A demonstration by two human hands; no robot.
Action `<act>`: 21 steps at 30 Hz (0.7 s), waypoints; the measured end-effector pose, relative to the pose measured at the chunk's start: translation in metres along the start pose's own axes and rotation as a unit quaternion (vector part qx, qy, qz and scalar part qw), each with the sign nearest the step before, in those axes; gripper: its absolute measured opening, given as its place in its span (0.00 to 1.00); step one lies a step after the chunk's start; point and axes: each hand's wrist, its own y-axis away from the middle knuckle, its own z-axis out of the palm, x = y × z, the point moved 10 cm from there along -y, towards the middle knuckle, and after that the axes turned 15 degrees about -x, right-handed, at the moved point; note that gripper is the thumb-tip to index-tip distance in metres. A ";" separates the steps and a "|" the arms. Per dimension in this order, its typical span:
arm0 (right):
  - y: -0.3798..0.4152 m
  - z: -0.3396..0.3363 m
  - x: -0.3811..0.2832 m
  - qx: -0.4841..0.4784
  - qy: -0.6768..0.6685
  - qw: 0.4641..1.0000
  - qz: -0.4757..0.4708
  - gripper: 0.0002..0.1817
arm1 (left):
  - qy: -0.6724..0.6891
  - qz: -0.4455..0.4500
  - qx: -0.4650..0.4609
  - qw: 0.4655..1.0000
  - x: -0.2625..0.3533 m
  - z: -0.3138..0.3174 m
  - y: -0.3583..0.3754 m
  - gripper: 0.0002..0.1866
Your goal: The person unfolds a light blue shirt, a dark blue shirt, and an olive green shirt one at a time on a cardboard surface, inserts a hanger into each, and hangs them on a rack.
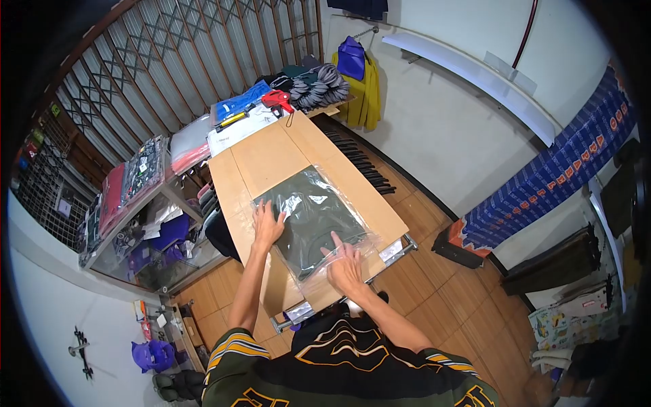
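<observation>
A folded dark green garment in a clear plastic bag [308, 217] lies flat on the cardboard-topped table [261, 152]. My left hand [268, 224] rests on the bag's left edge, fingers spread. Near the bag's lower right, by its transparent end, my right hand [344, 266] lies on the plastic with its fingers apart. Light glints off the film between the two hands.
A red tag gun [277, 102] and a yellow-black cutter [232, 120] lie at the table's far end. Bagged clothes [142, 166] cover a glass case on the left. Black hangers [356, 159] line the right side. A blue box [536, 180] stands farther right.
</observation>
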 end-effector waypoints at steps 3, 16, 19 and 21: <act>-0.006 -0.001 -0.001 0.006 0.047 0.998 -0.029 0.17 | 0.006 -0.080 -0.050 0.995 -0.028 0.009 -0.019 0.39; -0.016 -0.009 -0.004 -0.039 0.064 0.997 -0.033 0.19 | -0.007 -0.128 -0.064 0.990 -0.032 0.005 -0.024 0.35; -0.016 -0.008 -0.007 -0.065 0.065 0.995 -0.032 0.17 | -0.008 -0.148 -0.068 0.987 -0.030 0.000 -0.027 0.34; -0.010 -0.004 -0.009 -0.067 0.070 0.995 -0.039 0.16 | -0.010 -0.160 -0.074 0.984 -0.028 -0.002 -0.028 0.33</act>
